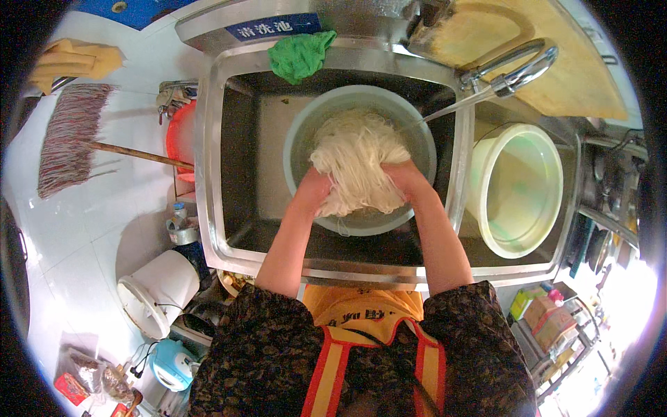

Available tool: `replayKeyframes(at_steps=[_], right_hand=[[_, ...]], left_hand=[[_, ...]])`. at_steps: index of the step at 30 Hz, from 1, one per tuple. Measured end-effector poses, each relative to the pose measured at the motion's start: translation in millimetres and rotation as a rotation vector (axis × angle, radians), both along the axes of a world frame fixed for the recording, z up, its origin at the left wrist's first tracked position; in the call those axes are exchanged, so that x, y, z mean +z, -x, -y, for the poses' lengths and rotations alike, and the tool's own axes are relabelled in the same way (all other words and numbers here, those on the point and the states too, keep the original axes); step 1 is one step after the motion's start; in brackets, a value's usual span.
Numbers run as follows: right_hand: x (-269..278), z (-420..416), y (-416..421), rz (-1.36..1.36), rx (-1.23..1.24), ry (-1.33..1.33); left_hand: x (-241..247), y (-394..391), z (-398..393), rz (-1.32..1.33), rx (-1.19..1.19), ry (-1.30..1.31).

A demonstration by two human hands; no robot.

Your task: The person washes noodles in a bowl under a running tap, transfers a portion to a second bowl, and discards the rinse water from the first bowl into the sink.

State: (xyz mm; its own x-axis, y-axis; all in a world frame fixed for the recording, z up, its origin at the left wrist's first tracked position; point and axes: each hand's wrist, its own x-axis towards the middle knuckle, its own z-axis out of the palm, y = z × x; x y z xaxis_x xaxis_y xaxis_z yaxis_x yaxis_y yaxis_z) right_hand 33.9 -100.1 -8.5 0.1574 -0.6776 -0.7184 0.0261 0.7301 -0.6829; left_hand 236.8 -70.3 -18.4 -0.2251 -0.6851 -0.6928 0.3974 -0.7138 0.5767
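A large mass of thin white noodles [359,156] rises from the water in a round pale plastic basin [428,130], which stands in a stainless steel sink [276,109]. My left hand [315,188] grips the noodles from the left side, its fingers hidden under the strands. From the right side my right hand [405,180] grips the same bundle, fingers likewise buried. A few loose strands hang over the basin's near rim. Water runs from a chrome faucet [526,68] into the basin at its upper right.
A green cloth [299,56] hangs over the sink's far edge. In the right sink compartment a white plastic bucket [521,193] leans towards me. A mop [78,140], a red bucket [181,138] and a white bucket [161,292] are at the left. A yellowish board [568,62] stands behind the faucet.
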Motion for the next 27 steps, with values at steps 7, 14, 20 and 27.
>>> replayKeyframes(at_steps=[7, 14, 20, 27], right_hand=[[79.7, 14.1, -11.9, -0.578, 0.752, 0.503], [38.9, 14.3, -5.4, -0.705, 1.165, 0.823], [-58.1, 31.1, 14.4, -0.959, 0.671, 0.857], [-115.2, 37.5, 10.5, -0.047, 0.136, -0.196]], left_hand=[[35.4, -6.7, -15.8, 0.878, -0.315, 0.459], [-21.7, -27.6, -9.2, 1.142, -0.377, 0.621], [-63.3, -23.0, 28.5, 0.728, -0.131, 0.268], [-74.1, -4.0, 45.3, -0.190, 0.116, -0.246]])
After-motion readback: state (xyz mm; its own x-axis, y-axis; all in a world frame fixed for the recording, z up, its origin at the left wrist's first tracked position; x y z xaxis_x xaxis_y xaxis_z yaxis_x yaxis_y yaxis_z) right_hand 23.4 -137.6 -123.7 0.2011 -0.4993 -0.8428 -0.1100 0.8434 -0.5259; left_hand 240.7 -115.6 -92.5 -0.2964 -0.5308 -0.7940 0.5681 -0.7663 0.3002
